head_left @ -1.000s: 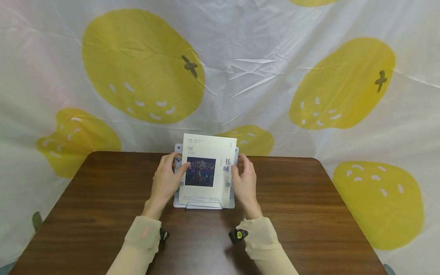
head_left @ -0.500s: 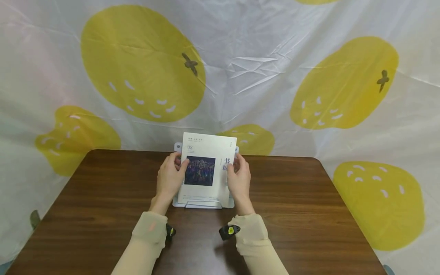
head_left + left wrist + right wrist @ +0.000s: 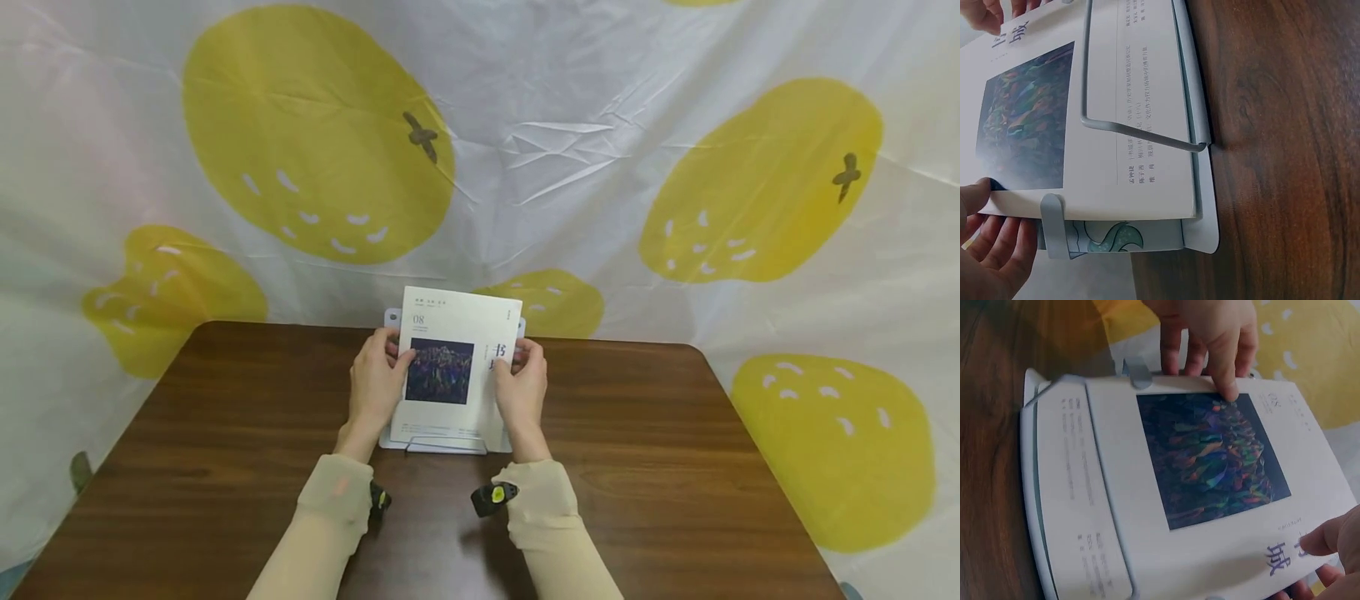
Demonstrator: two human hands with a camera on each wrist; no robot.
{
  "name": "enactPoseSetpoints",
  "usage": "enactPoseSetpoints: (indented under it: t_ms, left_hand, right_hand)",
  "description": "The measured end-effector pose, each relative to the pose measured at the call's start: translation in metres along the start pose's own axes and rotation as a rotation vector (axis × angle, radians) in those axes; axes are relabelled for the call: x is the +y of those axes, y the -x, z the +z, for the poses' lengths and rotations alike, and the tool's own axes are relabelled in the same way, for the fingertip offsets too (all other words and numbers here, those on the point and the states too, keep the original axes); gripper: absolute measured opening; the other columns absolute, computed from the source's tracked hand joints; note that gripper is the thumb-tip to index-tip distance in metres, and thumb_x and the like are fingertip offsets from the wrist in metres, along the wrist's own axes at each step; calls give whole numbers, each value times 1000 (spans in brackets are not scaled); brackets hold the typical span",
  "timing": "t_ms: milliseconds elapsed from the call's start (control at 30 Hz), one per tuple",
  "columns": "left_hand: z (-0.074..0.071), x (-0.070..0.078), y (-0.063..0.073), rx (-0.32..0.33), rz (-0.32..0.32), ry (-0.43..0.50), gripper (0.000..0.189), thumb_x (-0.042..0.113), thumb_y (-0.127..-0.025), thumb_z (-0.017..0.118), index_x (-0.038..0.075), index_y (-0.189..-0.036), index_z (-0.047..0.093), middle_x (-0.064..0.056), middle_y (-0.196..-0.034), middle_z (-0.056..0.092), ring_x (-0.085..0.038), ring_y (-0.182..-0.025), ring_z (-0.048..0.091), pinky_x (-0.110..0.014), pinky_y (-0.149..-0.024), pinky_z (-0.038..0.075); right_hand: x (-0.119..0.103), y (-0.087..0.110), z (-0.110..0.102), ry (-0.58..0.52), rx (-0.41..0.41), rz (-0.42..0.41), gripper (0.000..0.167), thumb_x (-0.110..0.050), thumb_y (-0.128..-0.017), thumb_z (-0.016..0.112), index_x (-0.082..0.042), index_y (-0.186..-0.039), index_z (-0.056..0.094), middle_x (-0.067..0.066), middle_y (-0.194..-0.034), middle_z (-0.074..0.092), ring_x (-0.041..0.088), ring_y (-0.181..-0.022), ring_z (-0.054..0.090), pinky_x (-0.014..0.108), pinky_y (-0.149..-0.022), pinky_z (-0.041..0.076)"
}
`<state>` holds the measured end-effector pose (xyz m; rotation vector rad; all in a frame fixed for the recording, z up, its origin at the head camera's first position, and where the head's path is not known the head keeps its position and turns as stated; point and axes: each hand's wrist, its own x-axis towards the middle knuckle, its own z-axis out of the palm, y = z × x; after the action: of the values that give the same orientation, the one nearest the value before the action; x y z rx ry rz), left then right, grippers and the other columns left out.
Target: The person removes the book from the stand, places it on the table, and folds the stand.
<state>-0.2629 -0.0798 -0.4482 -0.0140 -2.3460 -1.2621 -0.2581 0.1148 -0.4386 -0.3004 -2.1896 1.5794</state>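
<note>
A white paperback book [image 3: 442, 415] with a dark picture on its cover stands leaning back on a pale metal book stand [image 3: 1205, 219]. The stand's wire bar [image 3: 1141, 133] crosses the lower cover, and a side clip [image 3: 1054, 215] folds over one edge. My left hand [image 3: 377, 375] grips the book's left edge, thumb on the picture and fingers behind. On the opposite edge my right hand [image 3: 522, 392] holds it likewise, its thumb over the large printed title. The book hides most of the stand's back plate, which has a printed drawing [image 3: 1116, 236].
Stand and book are near the back edge of a dark wooden table [image 3: 637, 450]. Behind it hangs a white cloth [image 3: 555, 225] printed with yellow fruit. A black wrist strap [image 3: 495, 497] shows at the right sleeve, another strap [image 3: 379, 502] at the left.
Both hands have come inward onto the book's edges, the right thumb moving left onto the title. The book itself keeps its place on the stand; the head view has shifted slightly.
</note>
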Motion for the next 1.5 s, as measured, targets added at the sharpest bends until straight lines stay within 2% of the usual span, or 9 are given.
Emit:
enactPoseSetpoints:
  t_ms: [233,467,700,1200,1500]
  left_hand:
    - [-1,1,0,10,4,8,34,14,-90,73,2,-119,59,-13,-93,60,-28,-80,61,-43,-69,47]
    - [-1,-1,0,20,-5,8,35,13,-89,73,2,-119,60,-13,-93,60,-27,-80,61,-43,-70,47]
    - [0,0,-2,31,23,31,34,12,-89,73,2,-118,60,-13,-92,60,-27,-78,60,-42,-69,47]
    - [4,0,-5,143,81,118,29,10,-86,76,2,-110,63,-12,-90,62,-26,-76,62,-39,-68,51]
    - [0,5,-10,167,110,131,27,11,-86,76,2,-109,64,-12,-90,62,-25,-77,62,-39,-68,50]
  right_hand:
    - [-1,-1,4,8,31,-19,41,3,-82,60,-4,-121,52,11,-101,56,24,-85,56,34,-71,47]
    - [1,-1,6,23,39,-36,41,4,-82,60,-4,-121,53,12,-102,55,24,-86,55,34,-74,46]
    - [1,-2,9,25,91,-68,38,4,-81,61,-5,-117,54,10,-98,53,23,-85,52,32,-72,43]
    - [-6,-10,10,31,107,-149,36,6,-80,59,-3,-114,54,10,-95,52,24,-87,50,34,-74,41]
    - [-17,-16,9,21,111,-213,34,6,-80,60,-2,-112,55,12,-96,52,27,-89,50,35,-76,41]
